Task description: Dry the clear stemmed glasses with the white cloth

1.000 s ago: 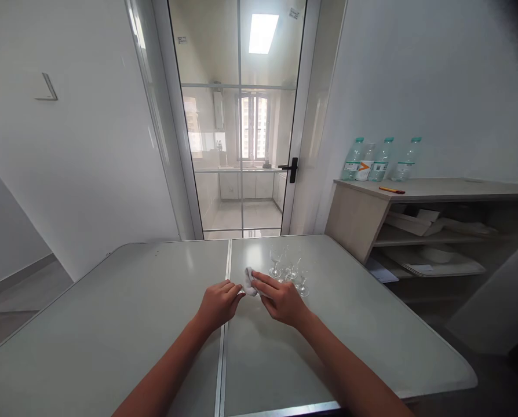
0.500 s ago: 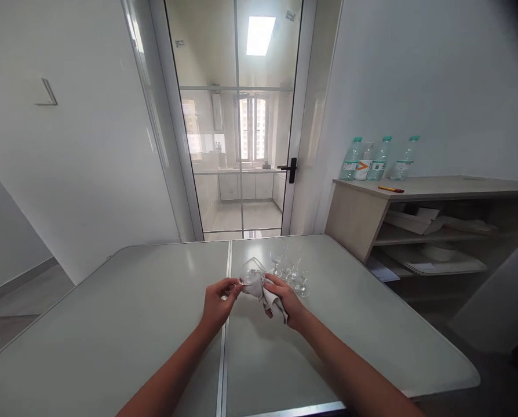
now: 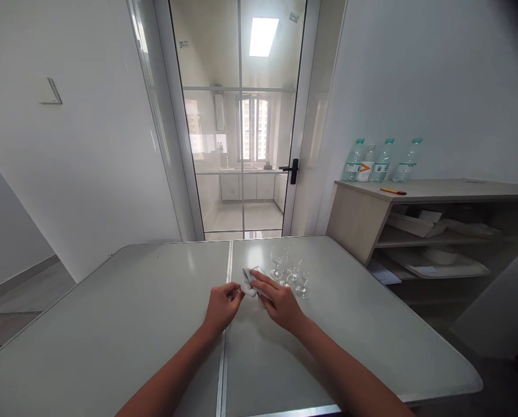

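Both my hands meet above the middle of a grey folding table point(image 3: 124, 324). My left hand point(image 3: 221, 307) is closed, pinching the foot of a small clear stemmed glass point(image 3: 255, 273) that lies tilted between the hands. My right hand point(image 3: 278, 304) is closed on a white cloth point(image 3: 248, 283), which is pressed against the glass bowl. Just beyond my right hand stand several more small stemmed glasses point(image 3: 291, 273) on the table.
A glass door point(image 3: 241, 133) with a black handle is behind the table. To the right is a wooden shelf unit point(image 3: 433, 220) with three water bottles point(image 3: 380, 160) and an orange pen point(image 3: 391, 190) on top. A metal seam point(image 3: 223, 336) splits the tabletop.
Half a second ago the glass was lifted with the cloth hanging loose below my right hand. Now both hands are lower and the cloth is bunched over the glass.
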Demonstrator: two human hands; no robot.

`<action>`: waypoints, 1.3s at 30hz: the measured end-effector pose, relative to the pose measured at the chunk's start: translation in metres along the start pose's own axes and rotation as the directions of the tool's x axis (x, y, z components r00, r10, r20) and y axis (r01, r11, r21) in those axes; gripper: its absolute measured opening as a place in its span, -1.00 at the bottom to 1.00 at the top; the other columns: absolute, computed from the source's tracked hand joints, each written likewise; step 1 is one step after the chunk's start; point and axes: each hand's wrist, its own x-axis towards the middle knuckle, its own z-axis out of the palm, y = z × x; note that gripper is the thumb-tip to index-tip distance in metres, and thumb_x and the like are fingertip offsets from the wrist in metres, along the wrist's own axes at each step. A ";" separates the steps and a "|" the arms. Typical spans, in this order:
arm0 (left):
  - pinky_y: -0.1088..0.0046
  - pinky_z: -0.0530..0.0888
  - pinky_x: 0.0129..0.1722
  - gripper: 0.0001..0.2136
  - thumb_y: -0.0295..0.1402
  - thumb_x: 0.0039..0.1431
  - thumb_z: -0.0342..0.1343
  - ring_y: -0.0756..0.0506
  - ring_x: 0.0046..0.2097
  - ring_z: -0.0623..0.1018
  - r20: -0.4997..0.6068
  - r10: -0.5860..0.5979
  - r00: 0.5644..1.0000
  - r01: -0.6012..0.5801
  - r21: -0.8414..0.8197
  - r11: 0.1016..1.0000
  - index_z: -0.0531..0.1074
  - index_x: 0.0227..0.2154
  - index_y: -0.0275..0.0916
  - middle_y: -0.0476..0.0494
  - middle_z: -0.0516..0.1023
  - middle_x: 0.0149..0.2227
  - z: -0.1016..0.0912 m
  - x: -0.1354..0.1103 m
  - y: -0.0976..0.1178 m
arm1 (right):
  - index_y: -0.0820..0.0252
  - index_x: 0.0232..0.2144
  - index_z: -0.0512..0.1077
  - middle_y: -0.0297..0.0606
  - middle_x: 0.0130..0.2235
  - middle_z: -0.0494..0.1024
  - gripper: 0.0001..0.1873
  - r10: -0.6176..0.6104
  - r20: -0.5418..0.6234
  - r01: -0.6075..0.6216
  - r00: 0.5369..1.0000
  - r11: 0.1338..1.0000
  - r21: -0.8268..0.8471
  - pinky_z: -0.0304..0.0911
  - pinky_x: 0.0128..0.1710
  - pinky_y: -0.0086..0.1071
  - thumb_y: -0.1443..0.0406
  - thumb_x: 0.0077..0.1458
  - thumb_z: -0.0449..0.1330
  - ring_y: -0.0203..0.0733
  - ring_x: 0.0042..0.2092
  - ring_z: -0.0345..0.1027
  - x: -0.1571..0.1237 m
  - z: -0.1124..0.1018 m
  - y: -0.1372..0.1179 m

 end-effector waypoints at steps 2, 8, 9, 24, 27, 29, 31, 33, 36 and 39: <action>0.49 0.20 -0.43 -0.82 -0.27 0.07 0.22 0.00 -0.50 0.29 0.011 -0.004 1.000 0.004 -0.013 1.000 0.56 -0.56 -0.23 0.02 0.35 -0.62 0.000 0.000 0.001 | -0.09 0.11 0.46 -0.28 0.31 0.37 -0.43 -0.044 0.048 0.049 0.998 0.994 -0.098 0.42 -0.27 -0.40 0.49 0.15 0.04 -0.16 -0.11 0.60 0.000 -0.001 -0.001; 0.51 0.20 -0.54 -0.69 -0.11 -0.01 0.33 0.04 -0.56 0.26 0.212 -0.293 0.932 0.359 -0.447 0.820 0.53 -0.53 -0.29 0.03 0.29 -0.62 -0.002 0.007 -0.004 | -0.03 0.07 0.49 -0.19 0.31 0.37 -0.50 -0.011 -0.074 0.000 0.997 0.989 -0.148 0.39 -0.36 -0.39 0.46 0.19 0.02 -0.19 -0.26 0.60 -0.001 -0.002 0.003; 0.52 0.19 -0.56 -0.67 -0.10 -0.03 0.34 0.07 -0.57 0.21 0.276 -0.313 0.909 0.414 -0.516 0.750 0.48 -0.58 -0.29 0.05 0.25 -0.62 -0.002 0.008 -0.005 | -0.02 0.03 0.50 -0.20 0.30 0.38 -0.53 -0.035 -0.043 0.029 0.998 0.992 -0.124 0.40 -0.34 -0.38 0.46 0.19 0.02 -0.19 -0.25 0.61 -0.001 -0.001 0.003; 0.54 0.29 -0.53 -0.62 -0.07 0.01 0.39 0.12 -0.56 0.20 0.436 -0.320 0.841 0.541 -0.657 0.526 0.61 -0.33 -0.35 0.08 0.26 -0.57 0.005 0.006 -0.011 | 0.05 0.00 0.39 -0.20 -0.04 0.57 -0.72 0.518 -0.277 -0.352 0.809 0.806 0.476 0.40 -0.04 -0.20 0.12 0.32 0.08 -0.06 -0.04 0.47 0.001 0.029 0.004; 0.48 0.42 -0.44 -0.58 -0.05 -0.03 0.41 0.09 -0.53 0.31 0.427 -0.306 0.851 0.523 -0.636 0.567 0.62 -0.31 -0.36 0.03 0.34 -0.56 0.004 0.007 -0.012 | 0.06 -0.03 0.41 -0.25 -0.13 0.57 -0.69 0.534 -0.222 -0.371 0.815 0.777 0.508 0.39 -0.08 -0.25 0.06 0.31 0.08 -0.11 -0.13 0.45 0.002 0.030 0.008; 0.39 0.50 -0.33 -0.56 -0.02 -0.02 0.40 0.03 -0.46 0.43 0.412 -0.299 0.861 0.505 -0.619 0.602 0.62 -0.29 -0.35 -0.05 0.45 -0.49 0.004 0.006 -0.012 | 0.06 -0.02 0.41 -0.23 -0.10 0.57 -0.67 0.531 -0.212 -0.357 0.820 0.766 0.534 0.38 -0.05 -0.26 0.04 0.31 0.09 -0.11 -0.10 0.45 0.003 0.030 0.006; 0.35 0.52 -0.27 -0.56 0.00 0.01 0.37 -0.04 -0.36 0.52 0.380 -0.298 0.876 0.478 -0.595 0.646 0.63 -0.28 -0.33 -0.13 0.53 -0.40 0.006 0.005 -0.011 | 0.08 0.01 0.42 -0.23 -0.09 0.57 -0.65 0.506 -0.179 -0.338 0.844 0.760 0.556 0.36 -0.02 -0.25 0.05 0.30 0.12 -0.09 -0.07 0.44 0.003 0.031 0.002; 0.37 0.50 -0.27 -0.56 0.02 0.04 0.34 -0.08 -0.31 0.56 0.342 -0.299 0.891 0.448 -0.560 0.697 0.64 -0.26 -0.31 -0.17 0.58 -0.35 0.007 0.004 -0.011 | 0.11 0.00 0.45 -0.24 -0.14 0.58 -0.66 0.481 -0.104 -0.348 0.870 0.751 0.562 0.36 -0.07 -0.27 0.09 0.28 0.15 -0.09 -0.11 0.45 0.004 0.031 -0.005; 0.41 0.44 -0.30 -0.54 0.06 0.06 0.31 -0.08 -0.35 0.55 0.306 -0.275 0.911 0.401 -0.507 0.763 0.65 -0.26 -0.31 -0.17 0.60 -0.37 0.007 0.004 -0.010 | 0.13 -0.05 0.50 -0.28 -0.20 0.59 -0.73 0.432 0.006 -0.361 0.902 0.747 0.558 0.34 -0.11 -0.29 0.19 0.27 0.16 -0.10 -0.16 0.45 0.007 0.028 -0.016; 0.46 0.38 -0.32 -0.58 0.03 0.03 0.33 -0.07 -0.34 0.50 0.231 -0.182 0.956 0.277 -0.496 0.823 0.65 -0.39 -0.31 -0.13 0.58 -0.40 0.007 0.004 -0.008 | 0.10 -0.10 0.54 -0.26 -0.11 0.55 -0.77 0.337 0.005 -0.287 0.942 0.793 0.537 0.29 0.01 -0.28 0.31 0.23 0.15 -0.09 -0.04 0.42 0.009 0.023 -0.023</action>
